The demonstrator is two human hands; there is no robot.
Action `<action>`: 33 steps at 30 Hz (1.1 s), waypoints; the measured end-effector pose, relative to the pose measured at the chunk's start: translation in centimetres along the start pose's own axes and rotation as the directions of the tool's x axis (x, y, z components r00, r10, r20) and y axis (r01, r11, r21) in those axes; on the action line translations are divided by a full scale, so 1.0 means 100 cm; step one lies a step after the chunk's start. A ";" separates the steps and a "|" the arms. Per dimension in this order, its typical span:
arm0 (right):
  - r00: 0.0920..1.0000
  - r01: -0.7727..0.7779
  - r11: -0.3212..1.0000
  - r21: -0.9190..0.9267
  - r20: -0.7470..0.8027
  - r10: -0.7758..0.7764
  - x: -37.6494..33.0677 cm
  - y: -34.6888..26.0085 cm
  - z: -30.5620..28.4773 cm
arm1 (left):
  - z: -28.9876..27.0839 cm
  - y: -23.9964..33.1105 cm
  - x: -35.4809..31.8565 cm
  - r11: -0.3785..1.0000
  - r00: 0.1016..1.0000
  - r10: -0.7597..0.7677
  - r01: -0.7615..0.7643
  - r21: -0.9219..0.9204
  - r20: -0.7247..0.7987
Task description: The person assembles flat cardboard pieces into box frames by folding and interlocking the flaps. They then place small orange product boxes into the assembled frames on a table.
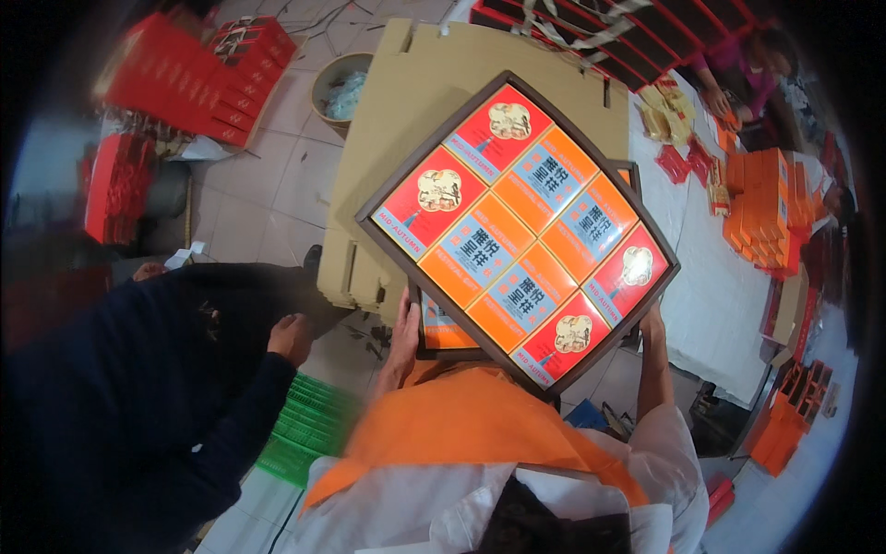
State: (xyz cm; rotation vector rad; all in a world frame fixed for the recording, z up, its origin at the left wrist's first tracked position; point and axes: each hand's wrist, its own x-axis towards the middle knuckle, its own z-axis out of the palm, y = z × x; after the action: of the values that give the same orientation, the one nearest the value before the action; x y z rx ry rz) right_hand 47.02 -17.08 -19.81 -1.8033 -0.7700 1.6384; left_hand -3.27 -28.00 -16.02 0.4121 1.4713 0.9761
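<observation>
Tray (518, 231): square, dark brown frame, turned diamond-wise and tilted up, filled with nine red and orange boxes. Second tray (443, 334): beneath it, only one corner visible.

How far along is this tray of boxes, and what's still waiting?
Done: the brown tray on top looks full, nine red and orange boxes in every slot. In hand: the left hand and right hand hold that tray by its lower edges, above a second tray beneath it. Left: many loose orange boxes sit on the white table at right.
</observation>
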 end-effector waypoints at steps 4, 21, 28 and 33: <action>0.993 0.092 0.991 0.101 0.065 -0.099 -0.024 0.006 0.008 | -0.015 -0.015 -0.007 0.959 0.988 -0.131 0.146 0.244 -0.077; 0.969 0.231 0.877 0.422 -0.179 -0.169 -0.035 -0.016 0.068 | -0.011 0.016 0.027 0.990 0.994 -0.074 0.082 0.113 -0.079; 0.935 0.349 0.756 0.554 -0.255 -0.245 -0.003 -0.130 0.158 | -0.054 0.139 0.078 0.981 0.993 0.112 -0.102 0.162 -0.049; 0.882 0.471 0.769 0.433 -0.199 -0.428 0.075 -0.262 0.268 | -0.116 0.273 0.193 0.976 0.975 0.158 -0.130 0.176 -0.158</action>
State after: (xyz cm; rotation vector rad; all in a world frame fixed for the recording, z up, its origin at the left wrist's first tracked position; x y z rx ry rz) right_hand 19.96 6.95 -7.39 -1.2154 -0.6306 1.2719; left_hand -25.56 -1.43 -8.87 0.5733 1.7036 1.0291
